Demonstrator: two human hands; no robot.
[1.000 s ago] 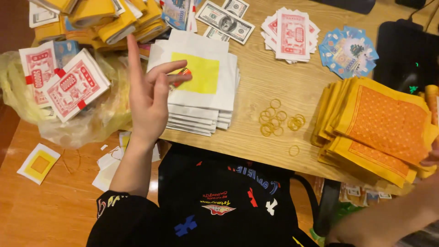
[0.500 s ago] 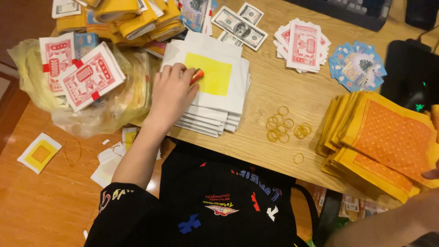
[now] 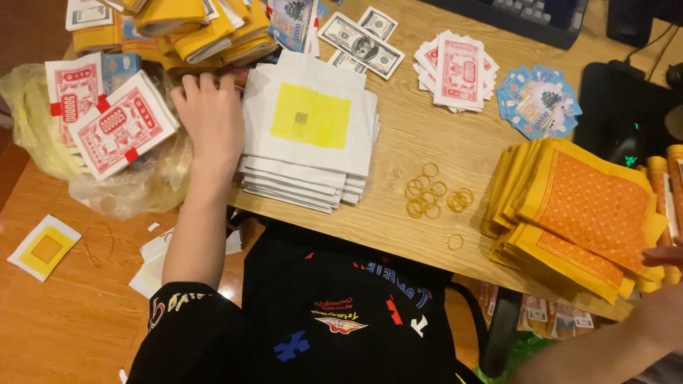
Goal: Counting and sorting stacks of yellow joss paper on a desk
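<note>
My left hand [image 3: 206, 117] lies flat, palm down, fingers a bit spread, on the table edge just left of the white paper stack [image 3: 309, 135]. The hand's right side touches the stack; fingertips point up toward the yellow bundles [image 3: 185, 28] at the back. It isn't pinching anything.

The white stack sits in front of me, near the wooden table's [image 3: 398, 213] front edge; its top sheet has a yellow square w/ a small grey patch in the middle.

Left of my hand: red-and-white note packs [image 3: 117, 124] on a clear plastic bag [image 3: 128, 192].

My right hand [image 3: 665, 256] is at the frame's right edge, mostly cut off. Only a fingertip or two shows, touching the orange-and-yellow paper stack [image 3: 583, 213]; can't tell if it's gripping or spread.

Btwn the two stacks: loose yellow rubber bands [image 3: 434, 199]. Further back: grey banknotes [image 3: 363, 43], a fan of red notes [image 3: 459, 67], blue cards [image 3: 537, 99]. On the floor at left, one small white-and-yellow sheet [image 3: 44, 247].
</note>
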